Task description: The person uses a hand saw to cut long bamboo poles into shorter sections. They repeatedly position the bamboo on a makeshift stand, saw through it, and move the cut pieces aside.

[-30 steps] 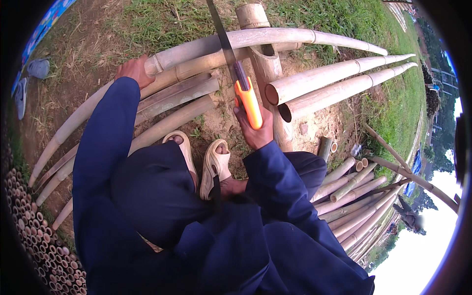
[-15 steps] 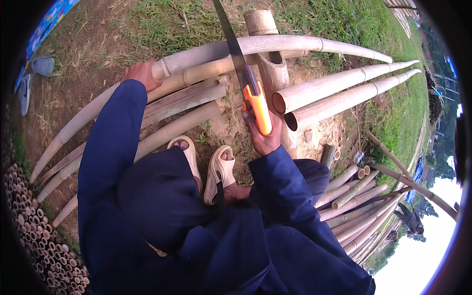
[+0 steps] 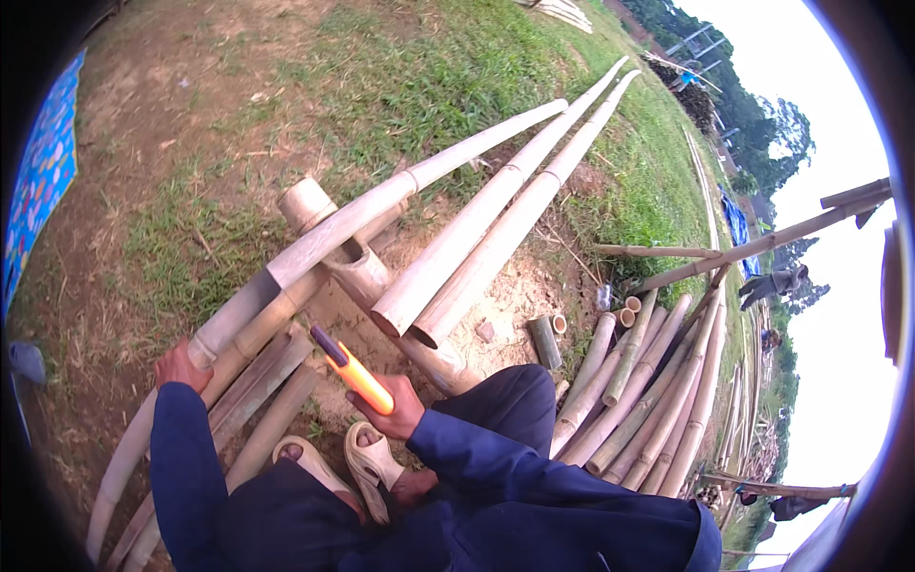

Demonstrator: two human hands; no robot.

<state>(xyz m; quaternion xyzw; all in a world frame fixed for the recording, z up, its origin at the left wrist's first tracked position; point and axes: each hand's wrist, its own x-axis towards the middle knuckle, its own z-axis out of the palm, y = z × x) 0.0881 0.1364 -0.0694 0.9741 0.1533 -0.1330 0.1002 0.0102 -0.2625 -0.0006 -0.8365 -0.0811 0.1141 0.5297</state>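
My left hand (image 3: pixel 184 369) is closed around a long pale bamboo pole (image 3: pixel 357 212) near one of its joints. The pole lies across a notched bamboo post (image 3: pixel 360 272), alongside another bamboo pole (image 3: pixel 276 310). In my right hand (image 3: pixel 393 408) is a hand saw (image 3: pixel 362 377) with an orange handle, held on the near side of the pole. Its handle points up and left toward the pole; the thin blade is hardly visible. A darker, greyer stretch of the pole lies between my left hand and the post.
Two bamboo poles (image 3: pixel 467 243) with open near ends rest right of the post. Several cut bamboo lengths (image 3: pixel 658 381) lie stacked at the right, below a bamboo frame (image 3: pixel 762 250). My sandalled feet (image 3: pixel 372 458) are close below the saw. A blue patterned sheet (image 3: pixel 43 181) edges the left.
The view has swung to the right, showing more of the stack and the sky. The saw's blade stood plainly across the pole before; now it hardly shows. My left hand keeps its hold.
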